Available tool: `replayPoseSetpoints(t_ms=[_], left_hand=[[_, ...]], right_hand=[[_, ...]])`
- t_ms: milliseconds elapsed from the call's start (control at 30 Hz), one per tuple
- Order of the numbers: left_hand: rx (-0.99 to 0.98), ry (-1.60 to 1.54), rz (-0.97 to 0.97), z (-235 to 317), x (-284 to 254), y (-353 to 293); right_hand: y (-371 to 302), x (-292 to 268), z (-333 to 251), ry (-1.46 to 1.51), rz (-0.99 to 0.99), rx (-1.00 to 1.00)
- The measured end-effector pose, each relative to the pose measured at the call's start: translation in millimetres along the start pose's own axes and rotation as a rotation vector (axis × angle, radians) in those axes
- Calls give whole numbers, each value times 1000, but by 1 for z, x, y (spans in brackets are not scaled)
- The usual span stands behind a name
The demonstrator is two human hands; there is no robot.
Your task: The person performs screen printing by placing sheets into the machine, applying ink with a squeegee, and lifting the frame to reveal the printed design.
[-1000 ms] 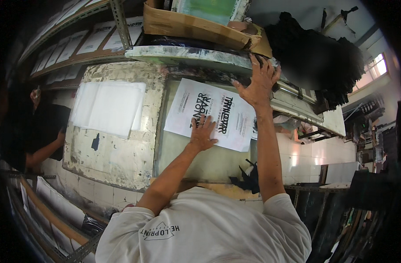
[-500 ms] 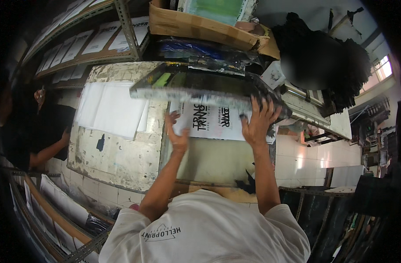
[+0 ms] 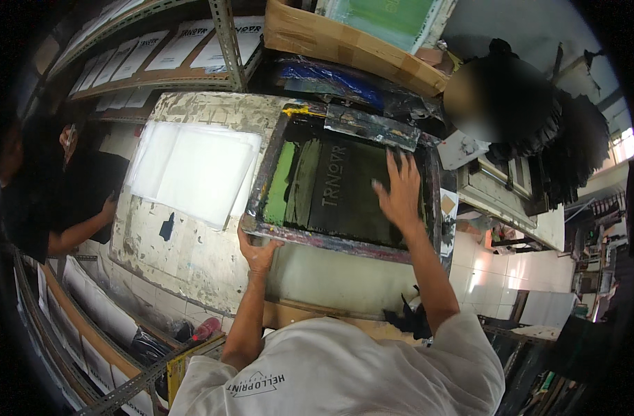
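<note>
A screen-printing frame [image 3: 345, 247] lies lowered over the board in front of me, its dark mesh [image 3: 362, 184] smeared with black ink and carrying a lettered stencil, with a green strip at the left. My left hand [image 3: 257, 255] grips the frame's near left corner, thumb along the near edge. Over the right half of the mesh, my right hand [image 3: 402, 194] has its fingers spread and holds nothing; its fingertips are close to an ink-stained bar [image 3: 372, 126] across the far end. Whether they touch it I cannot tell. The frame hides the printed sheet beneath.
White sheets [image 3: 199, 173] are stacked on the worn table [image 3: 185, 260] at my left. Printed sheets [image 3: 182, 47] fill a rack behind. A cardboard box [image 3: 358, 52] stands at the back. A black rag [image 3: 408, 317] lies near my right forearm. Another person's arm [image 3: 81, 232] shows at far left.
The screen frame has come down from its raised, tilted position and now covers the printed sheet. My left hand has moved to its near left corner; my right hand has left its rim.
</note>
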State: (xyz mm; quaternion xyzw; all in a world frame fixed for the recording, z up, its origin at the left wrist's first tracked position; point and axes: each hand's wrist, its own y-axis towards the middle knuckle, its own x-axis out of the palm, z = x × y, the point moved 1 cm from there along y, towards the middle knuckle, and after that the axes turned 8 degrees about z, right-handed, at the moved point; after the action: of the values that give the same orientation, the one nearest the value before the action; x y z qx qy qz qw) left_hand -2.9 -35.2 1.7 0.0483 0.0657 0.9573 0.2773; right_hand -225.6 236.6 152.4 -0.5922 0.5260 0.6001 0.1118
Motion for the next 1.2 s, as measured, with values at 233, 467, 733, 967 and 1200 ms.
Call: replayPoseSetpoints(t_ms=[233,467,733,967,1200], left_hand=[[-18,68,-53,-7,-2,-2],[161,228,-45,2,-7,2],[209,331,-23,10,-6,3],[236,421,-51,4,-8,4],[220,436,-73,8,-10,4]], right_hand=[[127,138,90,-211,-224,-86],[128,119,67,-136,-345,-67],[-12,27,-14,78,-469,-33],[-82,27,-35,58,-539,-5],[-37,79,0,68,-295,-47]])
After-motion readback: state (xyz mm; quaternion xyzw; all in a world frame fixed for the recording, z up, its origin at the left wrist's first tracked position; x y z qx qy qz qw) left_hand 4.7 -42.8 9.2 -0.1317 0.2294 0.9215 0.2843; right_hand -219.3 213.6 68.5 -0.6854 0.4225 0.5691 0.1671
